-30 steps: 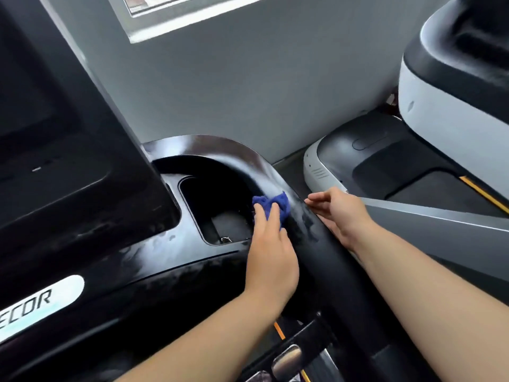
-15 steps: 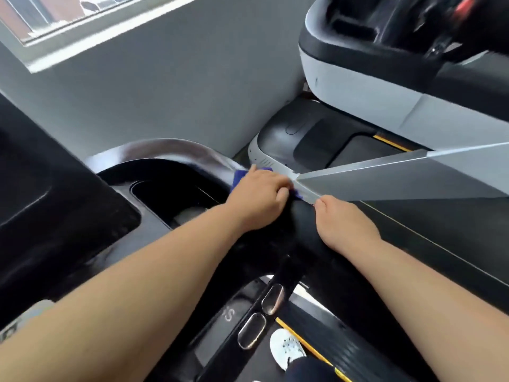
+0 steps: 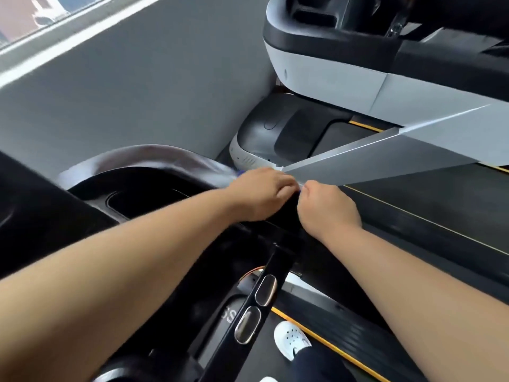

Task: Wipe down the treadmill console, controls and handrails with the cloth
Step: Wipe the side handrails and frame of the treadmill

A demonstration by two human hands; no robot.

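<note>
Blue cloth (image 3: 239,173), clutched under left hand (image 3: 261,194), is moved off console (image 3: 154,186) onto handrail (image 3: 338,260): rail wiping begun; right hand (image 3: 327,208) grip unclear.

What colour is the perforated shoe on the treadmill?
White; the perforated shoe shows best in the head view.

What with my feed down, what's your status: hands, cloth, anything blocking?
Left hand grips cloth on rail, cloth mostly hidden. Right hand on rail alongside, grip unclear. Nothing blocking seen.
</note>
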